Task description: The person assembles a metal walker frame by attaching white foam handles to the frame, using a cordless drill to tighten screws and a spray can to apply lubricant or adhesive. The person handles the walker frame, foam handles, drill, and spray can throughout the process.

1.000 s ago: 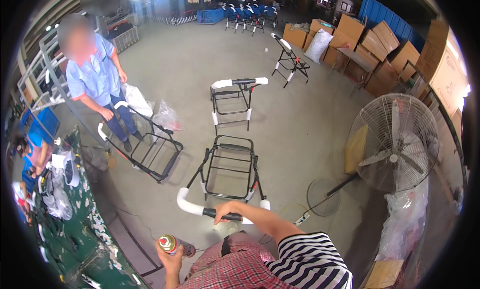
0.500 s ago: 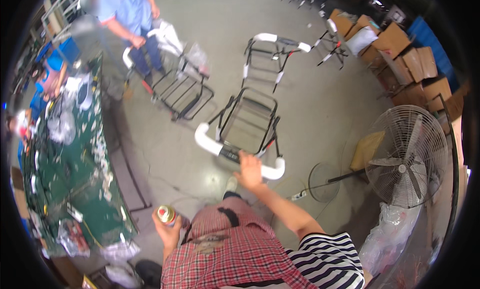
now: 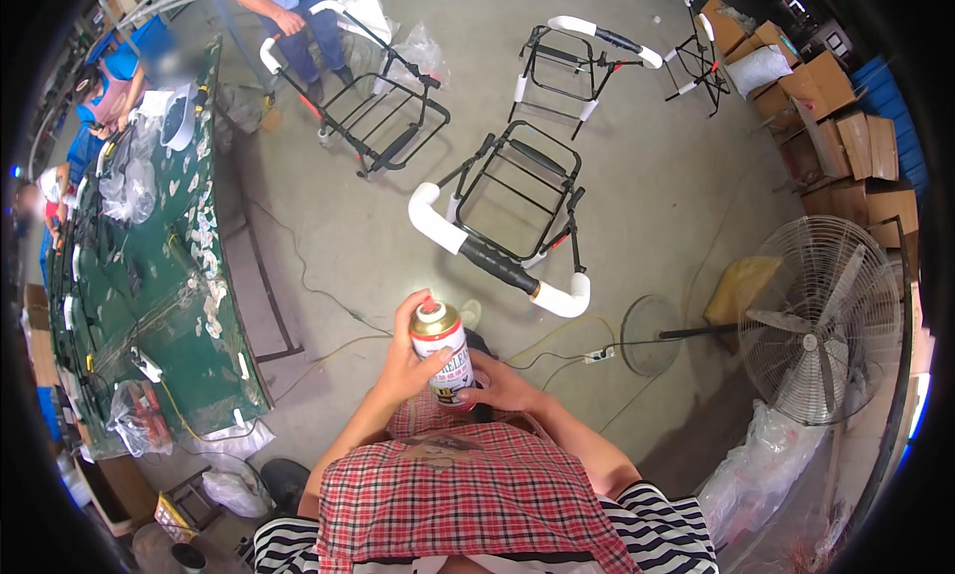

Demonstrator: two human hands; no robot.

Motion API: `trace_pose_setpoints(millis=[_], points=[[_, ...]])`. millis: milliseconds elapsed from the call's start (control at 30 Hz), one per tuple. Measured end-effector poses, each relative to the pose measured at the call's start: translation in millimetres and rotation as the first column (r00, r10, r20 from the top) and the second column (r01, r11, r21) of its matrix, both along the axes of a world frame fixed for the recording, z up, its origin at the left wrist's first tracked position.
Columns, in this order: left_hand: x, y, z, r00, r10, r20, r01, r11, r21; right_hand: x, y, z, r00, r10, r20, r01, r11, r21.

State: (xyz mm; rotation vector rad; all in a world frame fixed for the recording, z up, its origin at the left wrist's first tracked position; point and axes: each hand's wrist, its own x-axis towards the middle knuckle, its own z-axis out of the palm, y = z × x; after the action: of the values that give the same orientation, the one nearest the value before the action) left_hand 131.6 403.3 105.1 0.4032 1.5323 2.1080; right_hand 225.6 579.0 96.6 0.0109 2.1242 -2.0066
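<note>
In front of my apron, an aerosol spray can (image 3: 445,360) with a gold top and a red nozzle is held upright, slightly tilted. My left hand (image 3: 403,355) is closed round its upper side, the index finger on the nozzle. My right hand (image 3: 504,387) grips the can low down, near its base. Just beyond the can stands a black metal frame whose curved handlebar (image 3: 497,264) has white ends and a black middle grip. Neither hand touches this frame.
Similar frames stand farther off, one (image 3: 572,62) at the back and another by a person in blue (image 3: 298,22). A green-topped workbench (image 3: 164,305) runs along the left. On the right are a large fan (image 3: 811,320) and cardboard boxes (image 3: 826,87). Cables cross the floor.
My right hand has left the handlebar and come back to the can. My left hand has brought the can up and in front of me, with a finger now on the nozzle.
</note>
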Motion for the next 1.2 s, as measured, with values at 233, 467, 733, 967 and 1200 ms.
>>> trace_pose_setpoints(millis=[233,467,733,967,1200], points=[[-5,15,4,0.999,-0.004,0.051,0.004,1.000,0.004,14,-9,-32,0.995,-0.059,0.076,0.062,0.997,-0.035],[-3,30,12,0.982,-0.047,-0.184,0.010,0.981,-0.195,29,-13,-40,0.972,-0.191,0.140,0.193,0.981,-0.002],[26,15,-12,0.985,0.020,-0.169,-0.071,0.950,-0.305,42,-28,-6,0.963,-0.244,0.116,0.217,0.954,0.205],[52,-20,-12,0.989,0.081,0.125,-0.059,0.984,-0.171,69,-62,-17,0.972,-0.154,0.179,0.158,0.987,-0.010],[39,-5,-3,0.992,0.083,0.095,-0.059,0.972,-0.227,66,-53,-17,0.940,-0.068,0.336,0.157,0.957,-0.244]])
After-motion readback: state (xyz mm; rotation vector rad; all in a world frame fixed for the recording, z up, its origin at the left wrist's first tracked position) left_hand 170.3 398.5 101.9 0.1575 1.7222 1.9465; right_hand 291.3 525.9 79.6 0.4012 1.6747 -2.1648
